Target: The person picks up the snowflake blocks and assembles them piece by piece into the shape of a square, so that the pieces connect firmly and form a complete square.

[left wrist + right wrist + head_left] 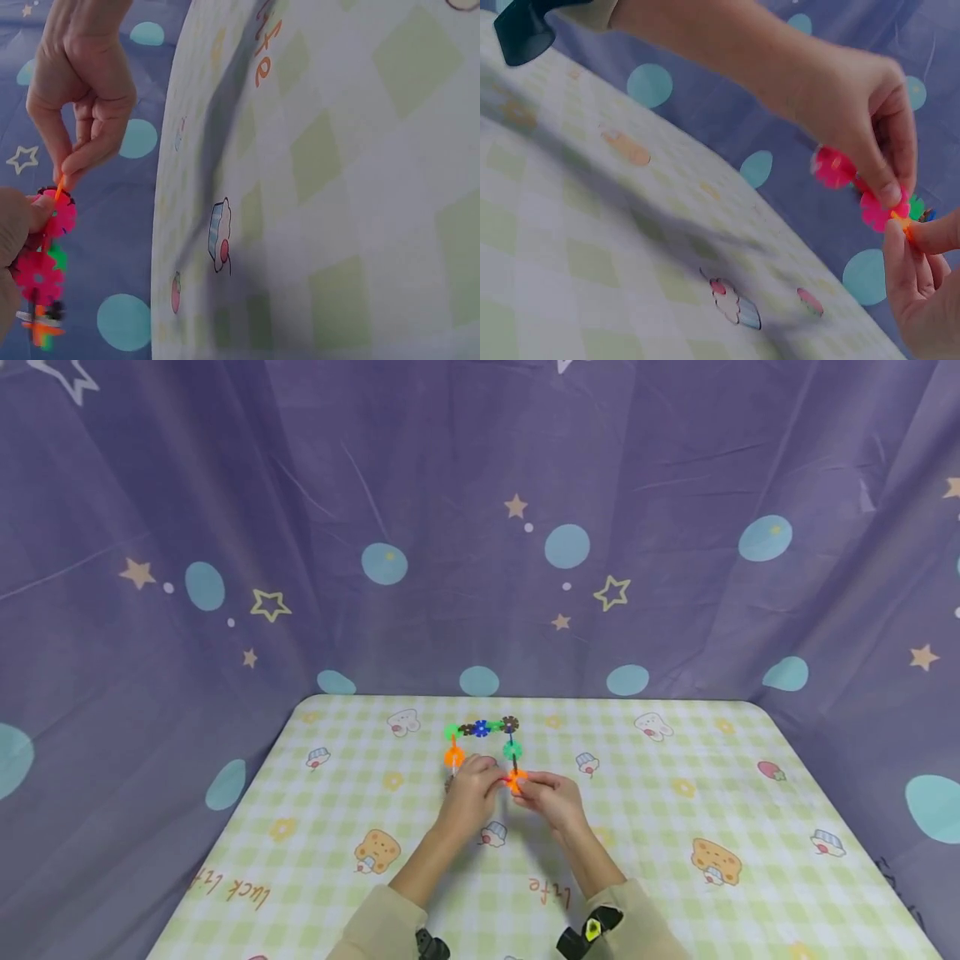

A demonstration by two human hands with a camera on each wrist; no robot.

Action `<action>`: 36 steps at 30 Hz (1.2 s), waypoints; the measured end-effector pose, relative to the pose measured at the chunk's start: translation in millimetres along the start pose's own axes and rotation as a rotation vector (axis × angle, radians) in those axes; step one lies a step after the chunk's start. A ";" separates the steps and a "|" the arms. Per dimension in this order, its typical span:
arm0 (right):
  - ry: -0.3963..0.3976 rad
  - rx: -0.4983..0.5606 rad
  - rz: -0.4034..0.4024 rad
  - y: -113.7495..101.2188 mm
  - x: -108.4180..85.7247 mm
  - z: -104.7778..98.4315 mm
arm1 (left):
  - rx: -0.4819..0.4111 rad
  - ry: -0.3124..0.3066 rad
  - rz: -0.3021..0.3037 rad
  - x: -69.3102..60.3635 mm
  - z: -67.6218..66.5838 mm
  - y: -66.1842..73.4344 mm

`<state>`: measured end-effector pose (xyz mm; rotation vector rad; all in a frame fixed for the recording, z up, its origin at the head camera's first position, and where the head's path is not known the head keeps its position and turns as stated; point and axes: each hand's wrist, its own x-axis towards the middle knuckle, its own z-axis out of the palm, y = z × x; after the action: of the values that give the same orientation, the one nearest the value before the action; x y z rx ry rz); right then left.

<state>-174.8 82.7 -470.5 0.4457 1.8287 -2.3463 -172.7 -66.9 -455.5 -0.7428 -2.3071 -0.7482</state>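
Note:
A chain of linked plastic snowflake discs (481,727) in blue, green, brown and orange stands up in a loop beyond the hands in the head view. My left hand (471,797) pinches a pink snowflake disc (875,213) at the near side of the chain; another pink disc (39,279) is joined beside it. From the right, my right hand (557,803) pinches an orange snowflake disc (516,782) between thumb and fingers. The orange disc's edge meets the pink one; how deep their slots are engaged is hidden by the fingertips.
A table with a green-and-white checked cloth (660,785) lies under the hands. Behind it hangs a purple curtain (465,610) with stars and blue dots. Dark wrist mounts (588,933) sit at both sleeves.

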 end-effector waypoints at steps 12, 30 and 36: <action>-0.037 0.029 0.030 7.2 1.6 -11.6 | 0.063 0.007 -0.104 0.3 -7.5 -5.7; 0.010 -0.095 0.157 32.1 -14.8 -51.1 | -0.429 -0.239 -0.921 -47.2 -12.1 -19.0; 0.033 -0.294 0.156 33.6 -21.7 -50.3 | -0.341 -0.273 -0.846 -54.9 -8.6 -15.6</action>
<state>-137.3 121.0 -505.9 0.5665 2.0296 -1.9408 -143.1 -100.6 -491.9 0.0599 -2.7772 -1.5090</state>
